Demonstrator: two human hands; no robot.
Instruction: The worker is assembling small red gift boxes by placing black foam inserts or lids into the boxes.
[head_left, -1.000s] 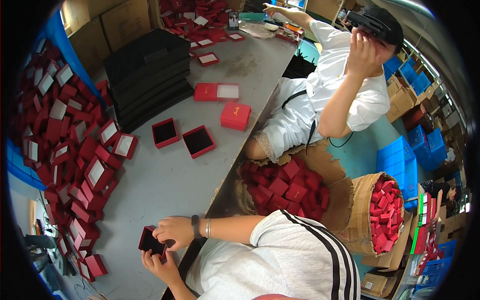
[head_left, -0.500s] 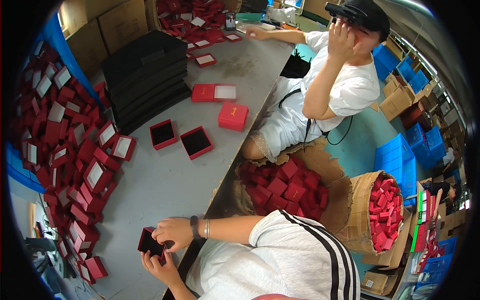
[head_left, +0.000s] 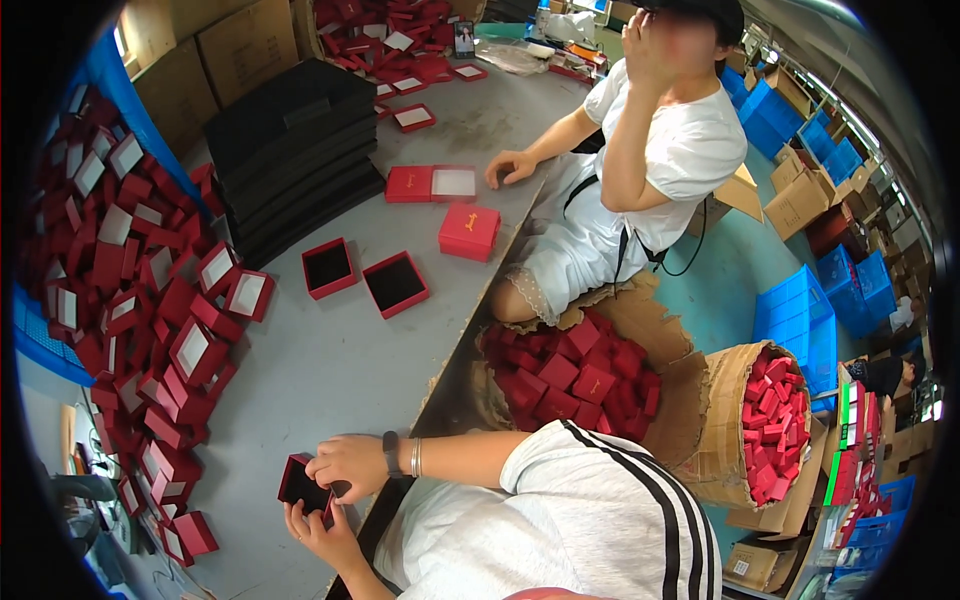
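Box (head_left: 303,487): I judge it light, stiff card; grip by rims
Left hand (head_left: 318,535): cradles box, tabletop's near edge
Right hand (head_left: 350,466): pinches its rim

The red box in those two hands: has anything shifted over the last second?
Hardly. The left hand and right hand hold the small red box at the table's near edge, as before. The co-worker across has drawn the outstretched arm back; that hand now rests on the table. The two open boxes stayed put.

Both hands close together at the lower left, left hand (head_left: 318,532) beneath right hand (head_left: 350,465), fingers curled.
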